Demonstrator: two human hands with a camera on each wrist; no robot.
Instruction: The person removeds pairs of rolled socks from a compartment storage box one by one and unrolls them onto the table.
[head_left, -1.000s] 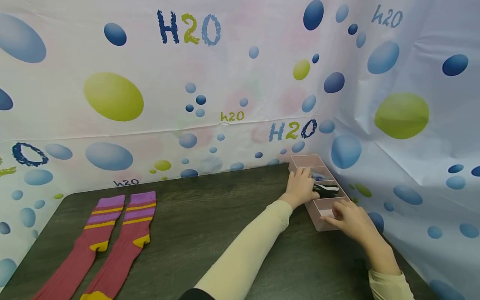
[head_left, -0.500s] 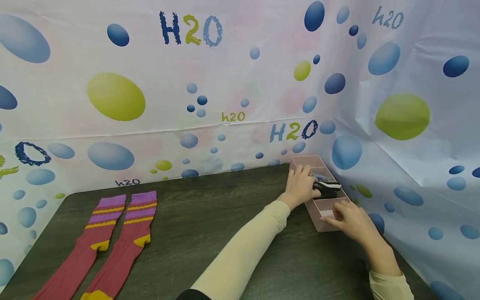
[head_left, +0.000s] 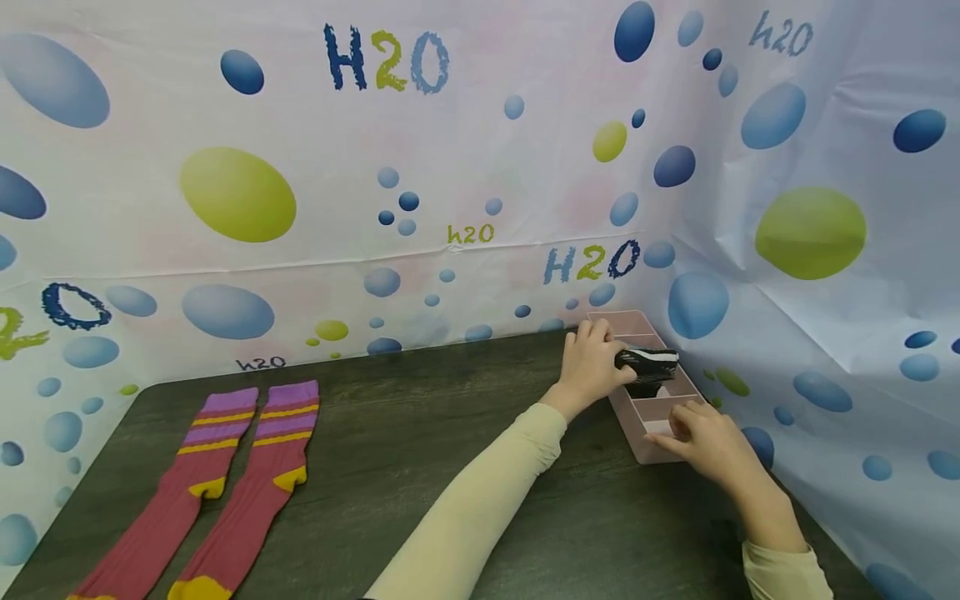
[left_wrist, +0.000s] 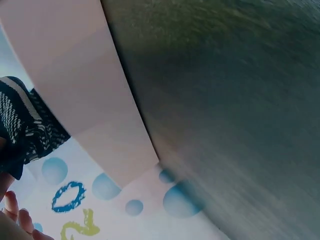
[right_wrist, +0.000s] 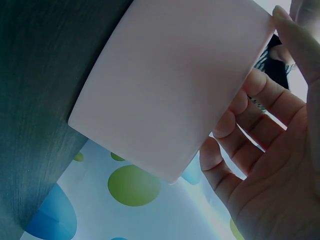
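My left hand (head_left: 591, 367) pinches a folded black-and-white patterned sock (head_left: 648, 365) between thumb and fingers. The sock is raised at the top of a pink divided box (head_left: 626, 427), its lower part still in or over a compartment. Knit texture and a pale stripe show on the sock (left_wrist: 22, 120) in the left wrist view, where only a few fingertips appear. My right hand (head_left: 711, 443) grips the near end of the box. In the right wrist view, its thumb and curled fingers (right_wrist: 260, 127) touch the rim of the box (right_wrist: 175, 90).
Two long maroon socks (head_left: 247, 500) with purple and yellow stripes lie flat on the left of the dark wooden table (head_left: 420, 442). A bubble-print sheet (head_left: 420, 167) hangs behind the table and along its right side, close to the box.
My left hand has lifted the folded sock up from its compartment and shifted slightly left. The bluish item seen behind it earlier is now hidden. My right hand stays on the box.
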